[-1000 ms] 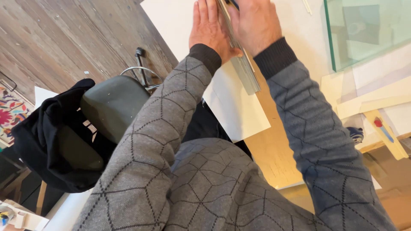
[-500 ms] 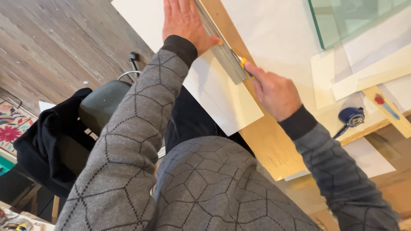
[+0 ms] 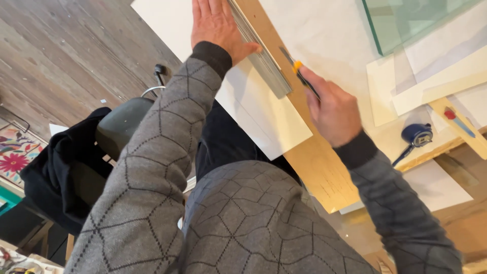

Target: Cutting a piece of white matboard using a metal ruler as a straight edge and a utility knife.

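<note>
My left hand (image 3: pixel 217 26) lies flat with fingers spread on a white sheet (image 3: pixel 253 109), its thumb pressed against a long metal ruler (image 3: pixel 264 60). The ruler runs diagonally along the sheet's edge over a wooden board (image 3: pixel 324 162). My right hand (image 3: pixel 332 109) is closed around a yellow and black utility knife (image 3: pixel 300 75), whose blade end points up along the ruler's right side, close to its near end. Both arms wear grey patterned sleeves.
A green-tinted glass pane (image 3: pixel 421 18) lies at the top right over white papers. A blue tape measure (image 3: pixel 416 135) and a wooden stick with red and blue marks (image 3: pixel 459 124) rest at the right. A chair with a black garment (image 3: pixel 66 167) stands left on wooden floor.
My right hand has drawn the knife down along the ruler from the far end toward its near end. My left hand has stayed pressed on the sheet and ruler.
</note>
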